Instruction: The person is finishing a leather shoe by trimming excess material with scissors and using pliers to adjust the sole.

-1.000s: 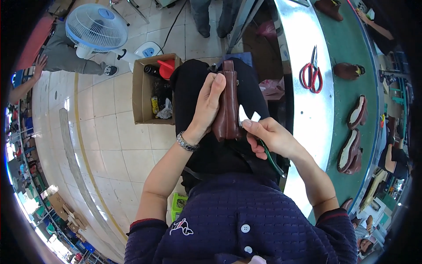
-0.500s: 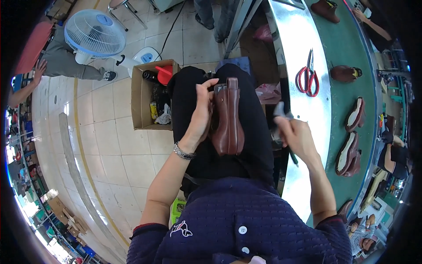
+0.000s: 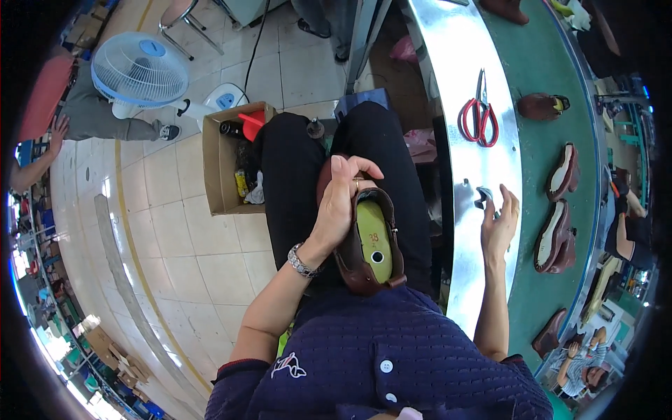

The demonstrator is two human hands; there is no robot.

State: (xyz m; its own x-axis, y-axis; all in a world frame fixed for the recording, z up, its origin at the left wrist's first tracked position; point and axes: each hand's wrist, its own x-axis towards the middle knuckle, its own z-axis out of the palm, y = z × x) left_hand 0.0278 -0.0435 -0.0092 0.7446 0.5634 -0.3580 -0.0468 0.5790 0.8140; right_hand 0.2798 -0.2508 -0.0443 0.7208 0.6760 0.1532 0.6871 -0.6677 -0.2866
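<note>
My left hand (image 3: 339,203) is closed round a brown leather shoe (image 3: 350,262) on my lap. Its opening faces up, showing a green last (image 3: 373,238) with a round hole inside. My right hand (image 3: 498,222) is over the metal bench top at my right, fingers apart. Close to its fingertips lies a small dark metal tool (image 3: 482,197), partly hidden, so its full shape does not show. Farther up the bench rest scissors (image 3: 479,120) with red handles, blades pointing away.
A green conveyor belt (image 3: 521,157) with several brown shoes (image 3: 553,245) runs beyond the metal bench (image 3: 483,42). Left of my knees stands an open cardboard box (image 3: 215,178) of tools and bottles. A fan (image 3: 140,68) and another person are at the far left.
The shoe has been turned so its opening and green last face up, toe away from me. My right hand has let go of the grey-headed tool and opened over the bench.
</note>
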